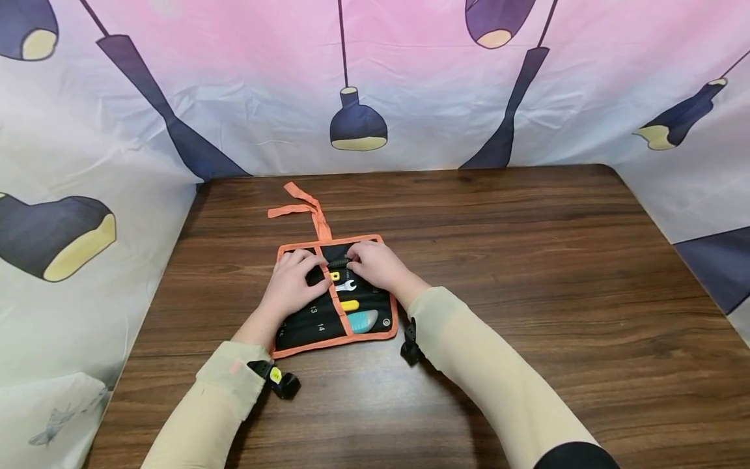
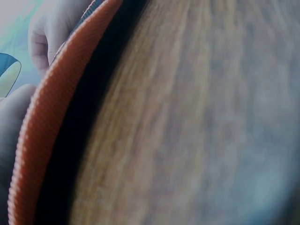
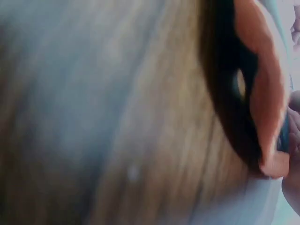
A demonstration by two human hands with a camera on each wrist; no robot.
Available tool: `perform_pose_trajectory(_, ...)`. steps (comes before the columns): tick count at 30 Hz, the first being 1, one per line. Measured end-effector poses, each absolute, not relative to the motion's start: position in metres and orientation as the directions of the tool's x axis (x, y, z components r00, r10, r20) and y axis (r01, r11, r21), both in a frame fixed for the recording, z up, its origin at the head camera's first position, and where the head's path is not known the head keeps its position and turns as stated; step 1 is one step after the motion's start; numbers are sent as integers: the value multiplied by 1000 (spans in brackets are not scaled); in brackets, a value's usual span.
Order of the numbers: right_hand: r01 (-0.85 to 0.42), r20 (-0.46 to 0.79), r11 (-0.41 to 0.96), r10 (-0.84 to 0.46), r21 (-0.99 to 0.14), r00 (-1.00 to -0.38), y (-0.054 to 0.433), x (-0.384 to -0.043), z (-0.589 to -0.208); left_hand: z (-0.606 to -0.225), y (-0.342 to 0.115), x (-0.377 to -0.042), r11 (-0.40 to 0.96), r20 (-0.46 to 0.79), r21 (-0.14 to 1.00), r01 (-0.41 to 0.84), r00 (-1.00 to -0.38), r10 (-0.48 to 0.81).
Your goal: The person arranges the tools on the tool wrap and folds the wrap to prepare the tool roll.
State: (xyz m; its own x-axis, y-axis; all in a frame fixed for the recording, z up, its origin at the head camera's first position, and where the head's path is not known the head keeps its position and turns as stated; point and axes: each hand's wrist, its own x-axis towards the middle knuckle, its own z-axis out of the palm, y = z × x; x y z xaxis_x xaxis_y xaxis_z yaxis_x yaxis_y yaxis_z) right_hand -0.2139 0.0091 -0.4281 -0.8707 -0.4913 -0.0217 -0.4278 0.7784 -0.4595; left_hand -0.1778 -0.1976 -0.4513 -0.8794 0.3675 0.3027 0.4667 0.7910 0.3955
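A black tool pouch [image 1: 305,329] with orange edging lies unfolded on the table, numbers printed on its pockets. My left hand [image 1: 293,280] rests over the left pockets, its curved index finger and thumb holding the orange pocket edge. Between the thumb and fingers of my right hand [image 1: 375,264] is a thin dark ridged tool [image 1: 338,264] at the top pocket; its kind is not clear. Below it, an open-end wrench [image 1: 347,285], a yellow-handled piece [image 1: 349,305] and a teal-and-grey handle [image 1: 363,321] stick out of pockets. Both wrist views mostly show the pouch's blurred orange edge [image 2: 61,93].
Orange tie straps [image 1: 310,207] stretch from the pouch toward the back of the brown wooden table [image 1: 527,260]. A printed cloth with lamp drawings [image 1: 410,78] hangs behind the table and along its sides. A metal eyelet [image 1: 386,322] sits in the pouch's near right corner.
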Motion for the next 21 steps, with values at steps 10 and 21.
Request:
perform_pose_trajectory(10, -440, -13, 782, -495, -442, -869, -4, -213, -428, -451, -199, -176, 788, 321, 398, 471, -876, 361)
perform_pose_trajectory(21, -411, -23, 773, -480, -483, -877, -12, -212, -427, -453, -200, -179, 773, 345, 410, 484, -867, 360)
